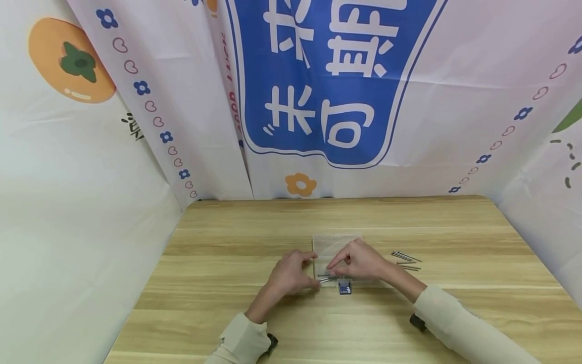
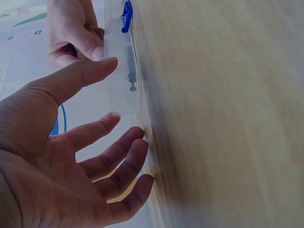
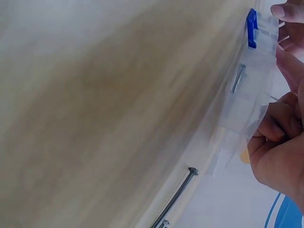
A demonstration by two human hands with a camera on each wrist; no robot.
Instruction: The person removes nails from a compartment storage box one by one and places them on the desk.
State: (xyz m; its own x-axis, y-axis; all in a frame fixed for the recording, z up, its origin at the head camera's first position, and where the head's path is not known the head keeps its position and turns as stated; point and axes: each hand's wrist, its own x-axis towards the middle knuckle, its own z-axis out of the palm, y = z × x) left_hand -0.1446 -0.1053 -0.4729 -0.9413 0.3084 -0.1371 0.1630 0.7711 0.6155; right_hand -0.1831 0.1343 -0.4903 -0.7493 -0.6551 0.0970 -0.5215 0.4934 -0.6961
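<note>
I see the clear box (image 1: 324, 245) on the table (image 1: 213, 283), nails (image 1: 327, 279) inside, blue latch (image 1: 345, 289) at its near edge. The left hand (image 1: 290, 273) spreads wide at its left side; the right hand (image 1: 361, 260) bends narrow over it, though I can't tell whether it pinches anything. Loose nails (image 1: 408, 256) lie right of it.

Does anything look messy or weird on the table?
A bit messy: some nails lie loose at different angles on the table, to the right of the clear box. They look out of place because others are inside it.
</note>
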